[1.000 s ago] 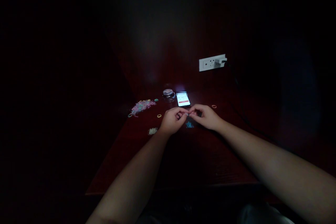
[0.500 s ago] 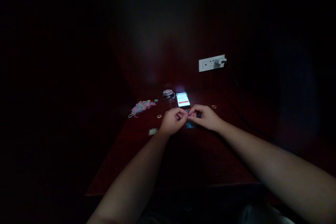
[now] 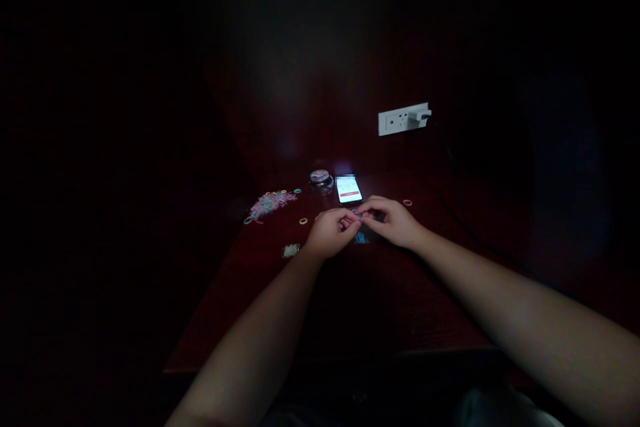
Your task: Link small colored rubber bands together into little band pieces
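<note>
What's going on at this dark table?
A person's left hand and right hand meet at the fingertips, near a small pile of blue bands; anything pinched there is too small to tell. Beyond them are a lit phone and a lidded jar. Off to the left lie a mixed-colour heap of bands and, nearer, a pale bunch.

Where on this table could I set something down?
Probably the near part of the table, between left forearm and right forearm, from blue bands to front edge, though it's dark. Crowded: around the left hand and right hand, the phone just behind them; back left, the jar and multicoloured pile.
</note>
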### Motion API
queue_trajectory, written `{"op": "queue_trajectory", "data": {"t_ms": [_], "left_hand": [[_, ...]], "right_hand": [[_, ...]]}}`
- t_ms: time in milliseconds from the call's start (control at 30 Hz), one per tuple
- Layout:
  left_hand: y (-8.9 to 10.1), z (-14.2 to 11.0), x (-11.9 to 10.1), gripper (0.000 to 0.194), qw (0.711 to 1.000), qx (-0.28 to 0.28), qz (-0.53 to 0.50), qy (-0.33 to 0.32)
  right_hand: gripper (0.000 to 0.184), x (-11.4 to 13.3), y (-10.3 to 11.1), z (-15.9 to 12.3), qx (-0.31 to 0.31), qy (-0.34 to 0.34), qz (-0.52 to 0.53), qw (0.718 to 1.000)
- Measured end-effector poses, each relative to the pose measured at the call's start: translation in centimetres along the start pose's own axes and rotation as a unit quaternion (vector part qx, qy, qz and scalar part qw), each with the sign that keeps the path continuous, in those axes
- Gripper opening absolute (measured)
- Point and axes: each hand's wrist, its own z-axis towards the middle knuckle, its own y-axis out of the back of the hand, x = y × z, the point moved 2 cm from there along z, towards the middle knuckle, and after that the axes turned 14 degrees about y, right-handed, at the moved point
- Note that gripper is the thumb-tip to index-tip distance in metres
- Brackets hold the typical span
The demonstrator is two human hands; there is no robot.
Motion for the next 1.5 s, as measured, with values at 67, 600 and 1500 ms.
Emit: {"op": "queue_trajectory", "data": {"t_ms": [67, 600, 1500], "left_hand": [[0.06, -0.04, -0.12, 0.015, 1.0, -0.001, 0.0, -0.002], [0.05, 0.12, -0.01, 0.016, 1.0, 0.002, -0.01, 0.006], [0.18, 0.19, 0.22, 0.017, 1.0, -0.012, -0.014, 0.013]], "right_hand": [[0.012, -0.11, 0.0, -0.02, 0.002, -0.004, -0.001, 1.0], [0.011, -0.52, -0.16, -0.22, 0.003, -0.037, 0.006, 0.999], [0.025, -0.67, -0.48, -0.4, 0.03, -0.051, 0.063, 0.996]]}}
